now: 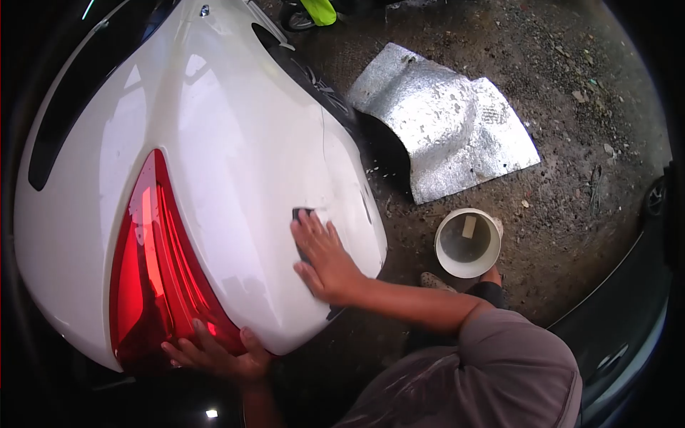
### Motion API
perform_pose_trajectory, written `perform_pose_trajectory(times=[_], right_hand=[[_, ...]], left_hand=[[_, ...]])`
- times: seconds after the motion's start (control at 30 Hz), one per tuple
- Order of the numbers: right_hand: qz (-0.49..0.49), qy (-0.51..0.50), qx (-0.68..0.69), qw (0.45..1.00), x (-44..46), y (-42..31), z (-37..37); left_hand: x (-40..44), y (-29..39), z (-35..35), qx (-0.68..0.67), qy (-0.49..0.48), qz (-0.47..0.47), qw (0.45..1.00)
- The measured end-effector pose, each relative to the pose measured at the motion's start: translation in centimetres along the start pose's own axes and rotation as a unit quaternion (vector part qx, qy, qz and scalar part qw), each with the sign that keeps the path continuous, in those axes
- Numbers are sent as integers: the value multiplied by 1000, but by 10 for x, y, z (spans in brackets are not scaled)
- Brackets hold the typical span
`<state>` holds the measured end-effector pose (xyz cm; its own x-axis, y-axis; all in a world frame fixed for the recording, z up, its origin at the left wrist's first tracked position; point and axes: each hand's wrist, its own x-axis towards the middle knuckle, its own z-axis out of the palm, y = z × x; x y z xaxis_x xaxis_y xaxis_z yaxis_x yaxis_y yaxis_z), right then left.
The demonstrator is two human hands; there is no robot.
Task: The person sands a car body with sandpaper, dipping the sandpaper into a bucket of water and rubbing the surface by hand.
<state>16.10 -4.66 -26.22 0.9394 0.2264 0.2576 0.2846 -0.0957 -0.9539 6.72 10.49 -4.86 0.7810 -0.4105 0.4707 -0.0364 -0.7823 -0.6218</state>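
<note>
My right hand (pixel 325 260) lies on the white rear bumper corner (pixel 250 271) of a car. Under its fingers it presses a small black piece of sandpaper (pixel 302 212), whose edges show past the fingertips and beside the palm. Scuffs and a thin crack line mark the white paint near that hand. My left hand (pixel 225 357) rests with fingers spread on the lower end of the red tail light (pixel 153 264). It holds nothing.
A pale bucket (pixel 467 269) holding water and a small light block stands by my foot (pixel 435 282). A silver foil-faced sheet (pixel 442 114) lies on the wet gravel ground (pixel 564 107) near the wheel (pixel 325 89). A dark car (pixel 606 307) stands at right.
</note>
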Motion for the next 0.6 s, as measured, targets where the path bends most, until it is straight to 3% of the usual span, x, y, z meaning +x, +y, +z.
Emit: perform_pose_trajectory(times=[0.07, 0.13, 0.2, 0.27, 0.33, 0.4, 0.47, 0.5, 0.57, 0.6], right_hand=[[-91, -16, 32, 995, -28, -26, -6], [-138, -44, 8, 989, 8, -17, -19], [-147, 8, -8, 989, 72, 12, -29], [-83, 67, -44, 993, 127, 37, -51], [58, 75, -17, 995, 159, 50, -93], [126, 44, 96, 986, 169, 76, -133], [158, 91, 259, 949, 161, 95, -143], [154, 85, 254, 951, 155, 100, -148], [174, 88, 427, 883, 144, 90, -163], [170, 84, 418, 888, 137, 83, -167]], left_hand=[[-3, 0, -2, 34, -24, -34, 999], [1, -1, -4, 32, -35, -21, 999], [6, -3, -4, 9, -27, 11, 1000], [4, -4, -5, 7, -36, 13, 999], [3, -4, -5, 2, -40, 5, 999], [4, -3, -6, -28, -29, -2, 999], [2, -3, -7, -14, -38, -9, 999], [1, -4, -8, -6, -45, -3, 999], [-2, -4, -8, -12, -44, -16, 999], [-4, -4, -8, -17, -46, -20, 999]])
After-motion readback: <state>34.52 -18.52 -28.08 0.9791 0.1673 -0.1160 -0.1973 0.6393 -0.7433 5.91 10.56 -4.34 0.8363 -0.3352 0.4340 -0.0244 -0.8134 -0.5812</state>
